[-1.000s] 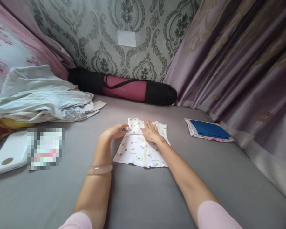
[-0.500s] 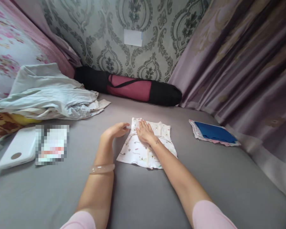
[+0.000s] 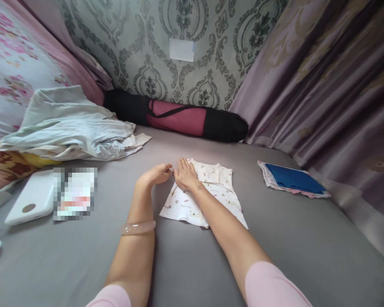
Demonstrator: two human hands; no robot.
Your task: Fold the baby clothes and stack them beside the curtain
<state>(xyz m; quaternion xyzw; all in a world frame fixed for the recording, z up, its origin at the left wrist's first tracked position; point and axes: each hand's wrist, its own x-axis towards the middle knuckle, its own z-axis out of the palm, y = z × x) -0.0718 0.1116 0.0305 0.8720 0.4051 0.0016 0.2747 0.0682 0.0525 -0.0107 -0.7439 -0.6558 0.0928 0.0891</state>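
A small white baby garment (image 3: 211,192) with a tiny coloured print lies flat on the grey bed sheet (image 3: 185,264). My left hand (image 3: 155,175) pinches the garment's upper left corner, fingers closed on the cloth; a pale bangle sits on that forearm. My right hand (image 3: 185,175) lies flat on the garment's upper left part, fingers stretched out and pressing the fabric down, close beside the left hand.
A pile of pale green and white clothes (image 3: 70,128) lies at the left. A white flat device (image 3: 30,201) sits near the left edge. A folded blue and white cloth (image 3: 292,178) lies at the right by the purple curtain (image 3: 333,98). A black-and-maroon roll bag (image 3: 182,119) rests against the wall.
My right hand has slid leftward across the garment towards my left hand. The garment's lower part has shifted slightly to the right. The left hand has kept its grip on the corner.
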